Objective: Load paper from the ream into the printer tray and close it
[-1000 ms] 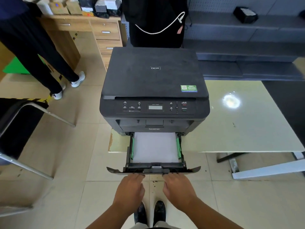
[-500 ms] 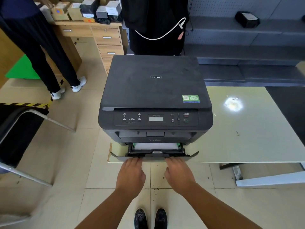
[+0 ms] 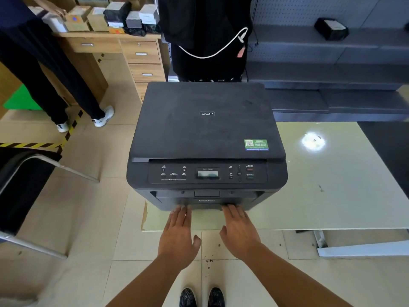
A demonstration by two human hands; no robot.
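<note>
At the front edge of the pale green table (image 3: 332, 196) I see the black printer (image 3: 207, 140), its paper tray (image 3: 205, 206) pushed flush into the body with no paper showing. My left hand (image 3: 178, 237) and right hand (image 3: 240, 233) are both flat and palm-down, fingers straight and together, gripping nothing; the fingertips of each touch the lower front face of the tray, left hand toward its left end, right hand toward its right. The two hands sit side by side with a gap of floor tile between the thumbs. I cannot see the ream from here.

Around me the space is tight. On my left a metal-framed chair (image 3: 28, 196) stands close to the table corner, and yellow-black floor tape (image 3: 33, 145) runs behind it. Further left a person in dark trousers (image 3: 44, 74) stands by a wooden desk (image 3: 124, 54) stacked with small boxes (image 3: 99, 17). Directly behind the printer a second person in black clothing (image 3: 208, 36) stands just beyond its rear edge, a white cable (image 3: 212, 52) hanging across them. To the right, dark grey shelving (image 3: 332, 63) carries a small black box (image 3: 330, 28). A bright light reflection (image 3: 313, 140) marks the bare tabletop right of the printer. My shoes (image 3: 201, 296) show below, between my forearms.
</note>
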